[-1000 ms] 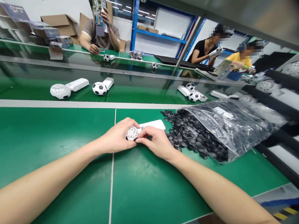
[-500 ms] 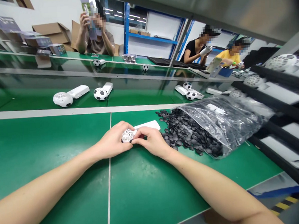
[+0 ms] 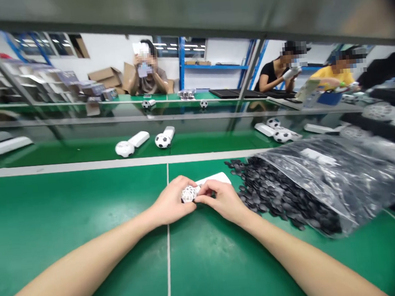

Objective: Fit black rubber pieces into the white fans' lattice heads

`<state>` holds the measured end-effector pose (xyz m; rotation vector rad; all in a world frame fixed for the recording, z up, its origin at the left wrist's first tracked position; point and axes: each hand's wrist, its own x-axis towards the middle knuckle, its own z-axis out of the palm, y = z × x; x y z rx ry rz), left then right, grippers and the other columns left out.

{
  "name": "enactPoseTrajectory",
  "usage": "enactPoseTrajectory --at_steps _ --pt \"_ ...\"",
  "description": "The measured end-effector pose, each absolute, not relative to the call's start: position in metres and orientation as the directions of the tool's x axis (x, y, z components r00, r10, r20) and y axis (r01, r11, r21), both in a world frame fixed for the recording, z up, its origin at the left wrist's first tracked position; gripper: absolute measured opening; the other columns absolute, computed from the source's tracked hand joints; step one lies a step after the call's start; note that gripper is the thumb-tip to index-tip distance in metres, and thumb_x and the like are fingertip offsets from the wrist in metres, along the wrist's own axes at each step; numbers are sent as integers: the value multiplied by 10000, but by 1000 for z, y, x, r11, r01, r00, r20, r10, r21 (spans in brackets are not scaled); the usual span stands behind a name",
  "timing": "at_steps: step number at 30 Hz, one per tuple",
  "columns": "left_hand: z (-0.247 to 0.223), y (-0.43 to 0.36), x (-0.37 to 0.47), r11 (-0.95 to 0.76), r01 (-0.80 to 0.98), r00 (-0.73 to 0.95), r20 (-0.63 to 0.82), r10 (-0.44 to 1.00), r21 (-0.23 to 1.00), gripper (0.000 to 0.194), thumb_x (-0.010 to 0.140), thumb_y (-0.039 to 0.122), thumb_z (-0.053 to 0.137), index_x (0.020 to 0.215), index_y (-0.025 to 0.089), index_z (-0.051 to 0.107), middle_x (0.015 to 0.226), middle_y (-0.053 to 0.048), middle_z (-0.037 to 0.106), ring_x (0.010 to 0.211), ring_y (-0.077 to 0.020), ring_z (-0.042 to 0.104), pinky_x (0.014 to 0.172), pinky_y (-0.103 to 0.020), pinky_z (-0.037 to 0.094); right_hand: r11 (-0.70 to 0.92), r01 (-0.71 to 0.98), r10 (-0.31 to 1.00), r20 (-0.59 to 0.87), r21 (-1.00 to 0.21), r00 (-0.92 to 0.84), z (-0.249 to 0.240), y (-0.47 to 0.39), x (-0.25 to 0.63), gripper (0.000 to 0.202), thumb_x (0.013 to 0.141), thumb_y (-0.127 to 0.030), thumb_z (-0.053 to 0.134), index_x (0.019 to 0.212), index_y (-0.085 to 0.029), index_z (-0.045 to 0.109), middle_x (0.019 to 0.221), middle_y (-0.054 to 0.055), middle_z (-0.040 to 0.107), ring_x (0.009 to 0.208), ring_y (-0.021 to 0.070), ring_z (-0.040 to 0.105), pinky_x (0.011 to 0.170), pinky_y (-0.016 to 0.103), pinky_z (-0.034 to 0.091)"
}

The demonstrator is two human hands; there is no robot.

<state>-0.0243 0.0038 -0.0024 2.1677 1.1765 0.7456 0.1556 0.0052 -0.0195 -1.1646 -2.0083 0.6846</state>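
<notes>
On the green worktop [image 3: 117,262] lies a white handheld fan [image 3: 189,194] with a round, football-patterned lattice head; its pale handle points to the right, partly behind my right hand. My left hand [image 3: 170,202] is closed around the head from the left, thumb in front and fingers behind. Thumb and fingertips of my right hand [image 3: 225,200] pinch together at the head's right side; whatever is between them is too small or hidden to make out. Just right of that hand, small flat black pieces [image 3: 271,190] spill from a clear plastic bag [image 3: 351,178].
Beyond a pale rail [image 3: 84,166], a green belt carries a white fan [image 3: 125,148], a black-and-white one [image 3: 163,140] and several more. Racks with white parts [image 3: 379,112] stand at right. Co-workers sit across the line. A shelf [image 3: 188,18] overhangs the top.
The camera view has turned left and up, so everything appears shifted right and lower. Both hands keep nearly the same hold at the fan head.
</notes>
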Motion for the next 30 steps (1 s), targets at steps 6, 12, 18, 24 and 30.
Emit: enactPoseTrajectory --at_steps 6,12,18,24,30 --pt "22 41 -90 -161 594 3 198 980 788 433 602 293 638 1014 207 533 855 -8 605 689 -162 573 610 -286 468 398 888 854 448 -231 -267 -13 19 211 191 804 -341 532 915 -198 592 964 78 616 919 237 557 773 352 457" --pt "26 110 -200 131 659 -521 324 790 740 447 655 337 571 1051 151 482 966 -100 580 850 -235 574 699 -347 465 110 970 974 169 215 -148 -28 31 253 224 815 -251 485 972 -185 631 916 146 627 754 289 620 556 365 469" --pt "3 130 -246 315 687 -646 352 677 654 443 670 327 549 1035 81 501 1061 -231 529 1024 -398 478 800 -534 376 119 971 983 114 209 -145 -17 24 239 328 760 11 389 849 -163 653 833 114 642 795 237 626 637 312 459" --pt "-3 147 -197 33 900 -251 454 855 435 559 733 457 490 1226 201 425 1323 -117 366 1253 -308 253 1019 -440 206 189 967 951 215 169 -223 -8 23 229 284 786 -49 391 893 -185 616 761 82 665 711 229 629 621 319 442" --pt "-9 167 -138 -179 920 70 303 950 348 436 603 337 584 1023 220 595 1052 -64 518 999 -248 511 900 -317 387 280 954 938 240 -104 -249 -9 22 222 165 838 -184 439 905 -211 587 834 48 658 701 177 624 583 256 425"
